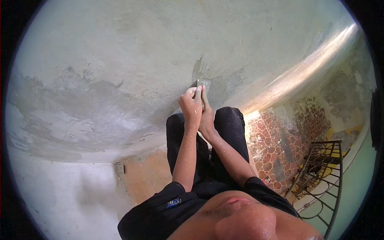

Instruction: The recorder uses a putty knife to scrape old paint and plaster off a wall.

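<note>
A scraper with a flat metal blade (pixel 204 84) lies against the painted wall (pixel 150 60) in front of me, its handle mostly hidden by my hands. My right hand (pixel 207 115) is wrapped round the handle, a finger stretched along the blade. Close against it, my left hand (pixel 191 103) is curled, with a fingertip pressed on the blade; whether it also grips the handle cannot be told. Pale flecks dot both forearms. Darker grey patches with ragged edges mark the wall around the blade and at the left.
My knees, in dark trousers (pixel 229 120), are just below my hands, near the wall. Orange floor tiles (pixel 144 171) show at the lower left. Reddish stone-pattern flooring (pixel 265 144) and a metal railing or frame (pixel 340 177) are at the right.
</note>
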The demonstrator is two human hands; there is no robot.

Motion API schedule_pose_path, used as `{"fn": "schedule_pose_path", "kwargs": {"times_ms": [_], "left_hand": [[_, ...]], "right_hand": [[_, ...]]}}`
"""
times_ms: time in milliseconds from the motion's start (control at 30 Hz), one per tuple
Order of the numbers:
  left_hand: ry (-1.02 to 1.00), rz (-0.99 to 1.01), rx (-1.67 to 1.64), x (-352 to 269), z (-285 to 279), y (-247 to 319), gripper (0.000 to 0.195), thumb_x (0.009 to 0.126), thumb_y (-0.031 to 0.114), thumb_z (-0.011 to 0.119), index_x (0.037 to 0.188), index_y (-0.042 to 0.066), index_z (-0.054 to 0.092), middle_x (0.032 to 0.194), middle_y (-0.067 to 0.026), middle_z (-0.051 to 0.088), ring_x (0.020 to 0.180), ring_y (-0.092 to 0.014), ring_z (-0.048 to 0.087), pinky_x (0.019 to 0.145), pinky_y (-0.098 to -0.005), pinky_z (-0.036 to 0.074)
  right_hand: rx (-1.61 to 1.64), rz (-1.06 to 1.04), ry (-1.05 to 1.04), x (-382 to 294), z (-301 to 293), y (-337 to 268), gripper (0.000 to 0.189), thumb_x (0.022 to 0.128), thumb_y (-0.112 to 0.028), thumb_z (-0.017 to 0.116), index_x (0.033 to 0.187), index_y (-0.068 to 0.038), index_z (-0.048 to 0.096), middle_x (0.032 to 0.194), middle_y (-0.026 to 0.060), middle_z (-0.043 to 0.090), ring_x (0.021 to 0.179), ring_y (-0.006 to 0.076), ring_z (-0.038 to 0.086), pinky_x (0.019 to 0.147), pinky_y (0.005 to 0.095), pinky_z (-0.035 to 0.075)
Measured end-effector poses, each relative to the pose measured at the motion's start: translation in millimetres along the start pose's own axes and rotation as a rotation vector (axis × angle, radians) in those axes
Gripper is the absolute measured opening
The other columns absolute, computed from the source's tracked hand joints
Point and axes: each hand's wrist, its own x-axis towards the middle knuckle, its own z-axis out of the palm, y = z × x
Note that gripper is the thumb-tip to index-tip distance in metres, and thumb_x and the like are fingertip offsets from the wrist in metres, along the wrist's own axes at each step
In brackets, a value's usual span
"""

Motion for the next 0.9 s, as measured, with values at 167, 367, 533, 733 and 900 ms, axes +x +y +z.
{"fn": "schedule_pose_path", "kwargs": {"times_ms": [167, 367, 533, 733, 900], "left_hand": [[-0.037, 0.062, -0.032, 20, 29, 40, 0.031, 0.098, 0.023, 0.070, 0.090, -0.007, 0.073, 0.074, -0.0190, 0.072, 0.065, -0.017, 0.069, 0.060, -0.0350, 0.051], [-0.140, 0.154, 0.079, 24, 76, 57, 0.031, 0.099, 0.025, 0.068, 0.091, -0.004, 0.071, 0.081, -0.0239, 0.071, 0.067, -0.034, 0.071, 0.061, -0.0380, 0.051], [-0.013, 0.027, -0.023, -6, 51, 32, 0.028, 0.099, 0.022, 0.069, 0.093, -0.004, 0.073, 0.078, -0.0180, 0.074, 0.070, -0.024, 0.073, 0.065, -0.0365, 0.054], [0.076, -0.074, -0.046, -10, 12, 4, 0.029, 0.098, 0.019, 0.072, 0.089, -0.009, 0.072, 0.078, -0.0131, 0.076, 0.071, -0.012, 0.068, 0.065, -0.0321, 0.053], [0.024, -0.009, -0.041, 8, 28, 16, 0.029, 0.096, 0.020, 0.074, 0.088, -0.008, 0.073, 0.073, -0.0111, 0.074, 0.067, -0.008, 0.064, 0.061, -0.0305, 0.051]], "right_hand": [[0.135, 0.002, 0.165, 35, -17, -5, 0.092, 0.095, -0.016, 0.072, 0.167, -0.012, 0.016, 0.162, 0.0201, 0.042, 0.142, 0.0267, 0.050, 0.111, 0.0356, 0.044], [-0.066, -0.237, 0.390, 56, -50, 6, 0.083, 0.098, -0.015, 0.068, 0.166, -0.010, 0.021, 0.161, 0.0196, 0.044, 0.139, 0.0231, 0.051, 0.110, 0.0341, 0.044], [0.002, 0.010, 0.113, 22, -50, 10, 0.084, 0.097, -0.016, 0.067, 0.167, -0.014, 0.020, 0.154, 0.0227, 0.051, 0.134, 0.0261, 0.058, 0.108, 0.0342, 0.045], [0.083, 0.022, -0.014, -3, -16, -5, 0.092, 0.095, -0.015, 0.073, 0.167, -0.017, 0.017, 0.149, 0.0236, 0.056, 0.133, 0.0260, 0.060, 0.106, 0.0350, 0.047], [0.205, 0.063, 0.063, 15, -17, -1, 0.090, 0.096, -0.012, 0.072, 0.168, -0.015, 0.017, 0.154, 0.0210, 0.052, 0.131, 0.0201, 0.057, 0.106, 0.0314, 0.046]]}}
